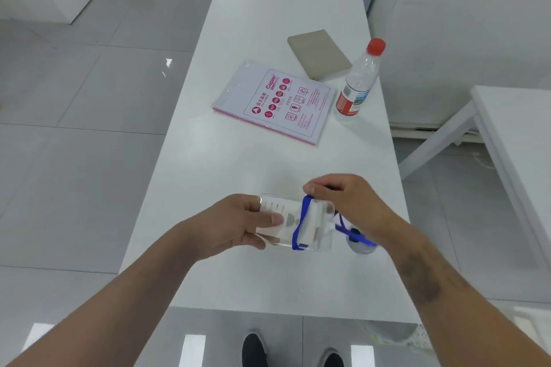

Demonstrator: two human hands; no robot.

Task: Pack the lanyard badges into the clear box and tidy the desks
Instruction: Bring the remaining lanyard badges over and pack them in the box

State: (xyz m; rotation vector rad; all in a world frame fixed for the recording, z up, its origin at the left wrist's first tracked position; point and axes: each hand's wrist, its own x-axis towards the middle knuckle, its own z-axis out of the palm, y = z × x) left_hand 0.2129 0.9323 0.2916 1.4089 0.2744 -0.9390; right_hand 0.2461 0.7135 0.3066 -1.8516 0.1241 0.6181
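Note:
I hold a clear plastic badge holder (293, 222) with a white card inside, just above the near end of the white desk (253, 158). My left hand (238, 225) grips its left end, thumb on top. A blue lanyard (301, 223) is looped around the holder's right part, and its strap trails off to the right over a small round thing on the desk. My right hand (343, 199) pinches the lanyard at the holder's top right corner. No clear box is in view.
On the desk's middle lie a clear-wrapped pack of copier paper (274, 101) with pink print and a grey-brown notebook (319, 53). A clear bottle (359, 80) with a red cap stands at the right edge. A second white table (512, 134) is to the right.

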